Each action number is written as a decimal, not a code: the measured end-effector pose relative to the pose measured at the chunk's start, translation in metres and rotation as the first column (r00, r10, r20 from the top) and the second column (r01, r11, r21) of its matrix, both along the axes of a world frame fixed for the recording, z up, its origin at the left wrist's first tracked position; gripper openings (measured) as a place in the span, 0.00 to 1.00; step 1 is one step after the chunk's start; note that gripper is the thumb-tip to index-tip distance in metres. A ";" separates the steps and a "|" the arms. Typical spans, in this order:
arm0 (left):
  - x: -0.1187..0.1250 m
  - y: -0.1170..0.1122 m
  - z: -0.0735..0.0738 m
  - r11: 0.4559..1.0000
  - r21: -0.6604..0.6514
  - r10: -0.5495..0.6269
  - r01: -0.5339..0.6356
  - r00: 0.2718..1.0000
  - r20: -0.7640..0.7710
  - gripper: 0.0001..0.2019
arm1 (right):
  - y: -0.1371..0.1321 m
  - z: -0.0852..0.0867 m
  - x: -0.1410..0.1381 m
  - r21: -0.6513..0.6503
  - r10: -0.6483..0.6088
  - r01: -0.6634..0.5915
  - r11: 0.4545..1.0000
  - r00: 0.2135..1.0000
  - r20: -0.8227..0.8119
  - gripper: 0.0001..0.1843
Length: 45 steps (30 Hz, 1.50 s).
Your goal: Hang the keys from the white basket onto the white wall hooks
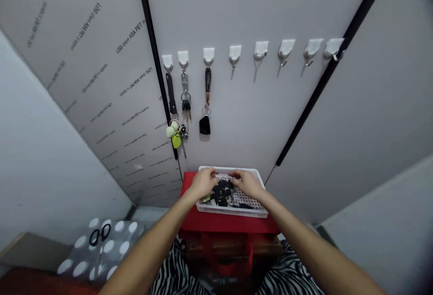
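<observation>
A white plastic basket (233, 213) with a perforated floor holds a jumble of black keys and key fobs (222, 193), mostly on its left side. My left hand (204, 183) reaches over the basket's left part, thumb and fingers bent and apart beside the pile. From the other side comes my right hand (249, 184), its bent fingers apart near the pile's upper right. I see nothing held in either hand. Whether the fingertips touch the keys is too small to tell.
Under the basket is a red box or bag (233, 223). White hooks (235, 53) run along the wall panel; the left three carry a strap with charms (175, 135), a key ring (186, 101) and a black fob (204, 125). Scissors (100, 235) lie on polka-dot fabric (108, 246).
</observation>
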<state>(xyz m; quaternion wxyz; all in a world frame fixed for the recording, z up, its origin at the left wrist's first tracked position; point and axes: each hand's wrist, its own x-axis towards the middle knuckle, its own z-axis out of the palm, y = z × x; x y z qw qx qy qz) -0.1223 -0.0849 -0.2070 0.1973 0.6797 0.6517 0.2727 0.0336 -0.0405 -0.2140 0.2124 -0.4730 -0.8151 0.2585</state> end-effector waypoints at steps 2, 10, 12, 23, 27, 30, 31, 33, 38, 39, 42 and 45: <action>0.007 -0.007 -0.015 0.997 -0.064 -0.061 0.053 0.988 -0.144 0.13 | -0.004 -0.021 0.009 0.064 -0.050 0.043 0.997 0.993 0.109 0.16; 0.015 -0.014 -0.025 0.990 -0.120 -0.108 0.076 0.950 -0.292 0.09 | -0.007 -0.023 0.020 0.001 0.009 -0.010 1.000 0.986 0.166 0.15; 0.015 -0.014 -0.026 0.992 -0.113 -0.085 0.055 0.956 -0.280 0.09 | -0.010 -0.017 0.025 -0.086 0.099 -0.082 0.993 0.972 0.213 0.13; 0.003 -0.015 -0.007 0.981 -0.162 -0.186 0.109 0.779 -0.599 0.13 | -0.016 -0.012 0.013 -0.049 0.091 -0.079 0.996 0.948 0.305 0.14; 0.005 -0.014 -0.005 0.977 -0.195 -0.196 0.089 0.741 -0.643 0.12 | -0.025 -0.013 -0.009 0.105 0.103 -0.128 0.986 0.971 0.215 0.23; 0.005 -0.011 -0.009 0.980 -0.178 -0.176 0.087 0.796 -0.579 0.11 | -0.028 -0.013 -0.018 0.143 0.115 -0.163 0.976 0.948 0.297 0.24; 0.004 -0.010 -0.010 0.980 -0.175 -0.177 0.095 0.815 -0.552 0.10 | -0.027 -0.012 -0.018 0.142 0.100 -0.153 0.978 0.941 0.323 0.22; 0.000 -0.009 -0.008 0.980 -0.168 -0.173 0.103 0.858 -0.484 0.08 | -0.024 -0.011 -0.013 0.124 0.056 -0.108 0.986 0.931 0.361 0.20; -0.013 -0.002 0.015 0.992 -0.068 -0.116 0.105 0.974 -0.194 0.07 | -0.012 -0.003 0.009 0.056 -0.051 0.030 0.998 0.906 0.419 0.18; -0.014 -0.001 0.020 0.993 -0.042 -0.119 0.114 0.984 -0.132 0.07 | -0.011 0.000 0.012 0.064 -0.065 0.042 0.997 0.910 0.409 0.18; -0.015 0.002 0.035 0.992 0.013 -0.129 0.128 0.990 0.051 0.07 | -0.012 0.007 0.012 0.140 -0.060 0.022 0.990 0.959 0.277 0.21; -0.011 0.004 0.046 0.985 0.041 -0.172 0.167 0.970 0.171 0.06 | -0.017 0.015 0.000 0.192 0.055 -0.058 0.980 0.998 0.019 0.22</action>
